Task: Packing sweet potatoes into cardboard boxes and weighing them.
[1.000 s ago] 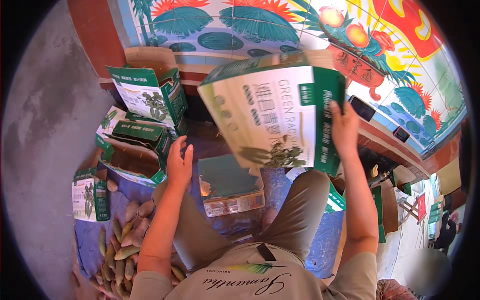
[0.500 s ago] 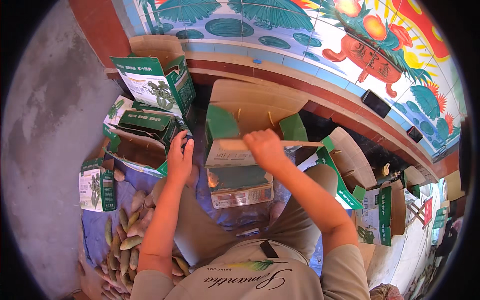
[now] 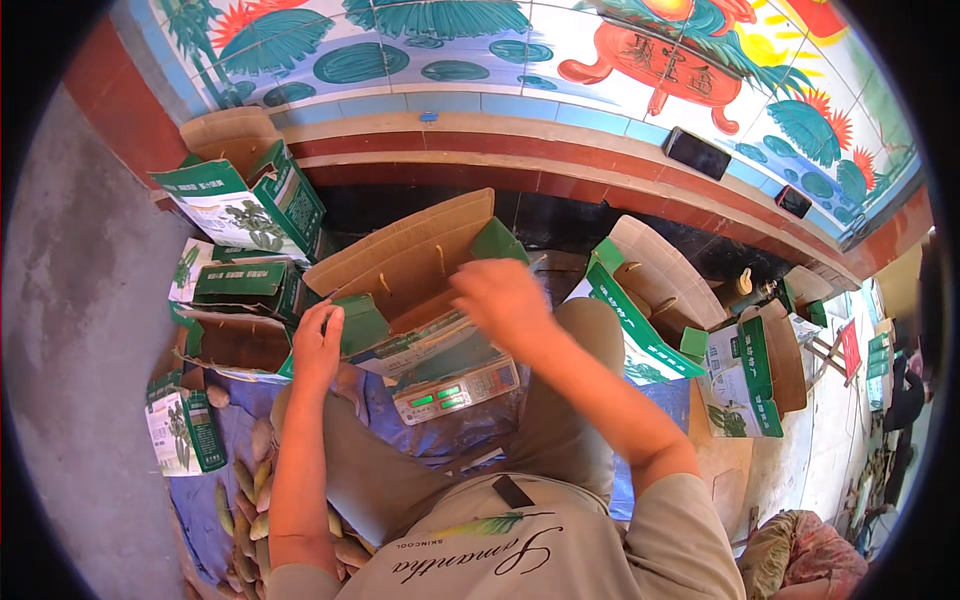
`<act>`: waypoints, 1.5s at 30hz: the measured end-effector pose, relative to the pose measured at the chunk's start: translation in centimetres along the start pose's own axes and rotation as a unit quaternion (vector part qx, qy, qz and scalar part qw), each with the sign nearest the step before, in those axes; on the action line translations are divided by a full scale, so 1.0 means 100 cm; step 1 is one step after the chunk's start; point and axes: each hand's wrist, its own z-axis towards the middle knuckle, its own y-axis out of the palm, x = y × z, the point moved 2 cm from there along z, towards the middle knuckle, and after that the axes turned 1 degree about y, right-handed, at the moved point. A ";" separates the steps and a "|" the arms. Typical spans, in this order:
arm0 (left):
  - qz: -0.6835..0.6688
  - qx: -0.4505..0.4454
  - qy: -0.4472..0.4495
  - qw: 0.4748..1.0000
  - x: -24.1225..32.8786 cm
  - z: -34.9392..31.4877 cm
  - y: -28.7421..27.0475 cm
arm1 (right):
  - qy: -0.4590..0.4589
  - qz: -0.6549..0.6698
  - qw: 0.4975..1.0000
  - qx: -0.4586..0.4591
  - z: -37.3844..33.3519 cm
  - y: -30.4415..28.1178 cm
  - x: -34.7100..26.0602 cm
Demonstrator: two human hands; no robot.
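A flat green-and-white cardboard box (image 3: 410, 265) lies open, brown inside up, on a small electronic scale (image 3: 455, 385) in front of me. My left hand (image 3: 318, 345) grips the box's green flap at its left edge. My right hand (image 3: 500, 295) is blurred over the box's right side, touching or just above the flap there; whether it holds the cardboard I cannot tell. The scale shows green lit displays and stands on a blue sheet (image 3: 440, 435) between my knees.
More folded and open green-and-white boxes (image 3: 245, 205) are stacked at the left, others (image 3: 650, 300) at the right. Several mangoes (image 3: 250, 500) lie on the sheet by my left leg. A painted tiled wall with a red ledge (image 3: 560, 165) runs behind. Grey concrete floor at left.
The box was held up high in my right hand; it has come down onto the scale with its brown inside up. My left hand has shifted right to its flap.
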 end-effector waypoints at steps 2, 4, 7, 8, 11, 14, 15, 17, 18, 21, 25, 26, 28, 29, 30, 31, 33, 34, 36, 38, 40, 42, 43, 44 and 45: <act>0.004 0.002 0.012 1.000 0.005 0.001 0.002 | 0.133 -0.074 0.988 0.004 -0.030 -0.035 0.037; 0.009 0.001 0.022 1.000 0.005 0.001 0.002 | 0.224 -0.141 0.964 -0.021 -0.067 -0.071 0.077; 0.017 -0.001 0.025 1.000 0.007 0.001 0.002 | 0.299 -0.235 0.922 -0.077 -0.149 -0.114 0.128; 0.020 -0.001 0.019 1.000 0.009 0.002 0.003 | 0.334 -0.256 0.903 -0.088 -0.182 -0.127 0.145; 0.023 -0.010 0.018 1.000 0.007 0.003 0.006 | 0.418 -0.310 0.848 -0.098 -0.238 -0.166 0.173; 0.028 -0.020 0.025 0.999 0.007 0.002 0.007 | 0.467 -0.333 0.813 -0.098 -0.248 -0.181 0.175; 0.034 -0.025 0.026 0.999 0.007 0.002 0.008 | 0.492 -0.231 0.833 -0.108 -0.242 -0.179 0.169; 0.037 -0.032 0.030 0.998 0.010 0.003 0.012 | 0.508 -0.084 0.847 -0.133 -0.247 -0.173 0.169; 0.039 -0.036 0.030 0.998 0.011 0.004 0.014 | 0.510 -0.084 0.846 -0.131 -0.247 -0.172 0.168; 0.050 -0.040 0.031 0.997 0.012 0.004 0.017 | 0.499 -0.148 0.786 -0.334 -0.258 -0.159 0.172; 0.070 -0.046 0.037 0.996 0.012 0.004 0.020 | 0.489 -0.200 0.742 -0.414 -0.279 -0.152 0.188; 0.070 -0.047 0.037 0.996 0.013 0.004 0.020 | 0.483 -0.206 0.740 -0.421 -0.280 -0.151 0.188; 0.070 -0.048 0.031 0.996 0.014 0.003 0.019 | 0.477 -0.213 0.737 -0.428 -0.284 -0.150 0.188; 0.069 -0.047 0.031 0.996 0.013 0.003 0.019 | 0.476 -0.233 0.741 -0.413 -0.287 -0.151 0.187; 0.069 -0.051 0.033 0.996 0.013 0.004 0.020 | 0.473 -0.253 0.744 -0.398 -0.290 -0.152 0.185; 0.068 -0.055 0.034 0.996 0.013 0.004 0.021 | 0.472 -0.256 0.743 -0.399 -0.294 -0.155 0.184; 0.062 -0.057 0.042 0.996 0.012 0.002 0.023 | 0.460 -0.289 0.734 -0.407 -0.302 -0.163 0.182; 0.063 -0.059 0.053 0.995 0.013 0.003 0.023 | 0.459 -0.290 0.735 -0.407 -0.306 -0.167 0.181; 0.063 -0.059 0.059 0.995 0.018 0.004 0.022 | 0.457 -0.287 0.737 -0.406 -0.317 -0.176 0.177; 0.057 -0.060 0.061 0.995 0.018 0.004 0.023 | 0.466 -0.282 0.742 -0.391 -0.329 -0.189 0.166; 0.051 -0.059 0.064 0.995 0.019 0.005 0.025 | 0.478 -0.278 0.744 -0.375 -0.349 -0.204 0.154; 0.043 -0.066 0.070 0.994 0.022 0.006 0.028 | 0.510 -0.308 0.708 -0.380 -0.379 -0.221 0.142; 0.045 -0.069 0.075 0.994 0.024 0.006 0.026 | 0.512 -0.310 0.704 -0.382 -0.388 -0.227 0.133; 0.039 -0.073 0.076 0.994 0.025 0.006 0.027 | 0.517 -0.322 0.691 -0.389 -0.396 -0.236 0.124; 0.042 -0.075 0.078 0.993 0.026 0.007 0.027 | 0.522 -0.334 0.677 -0.396 -0.406 -0.246 0.112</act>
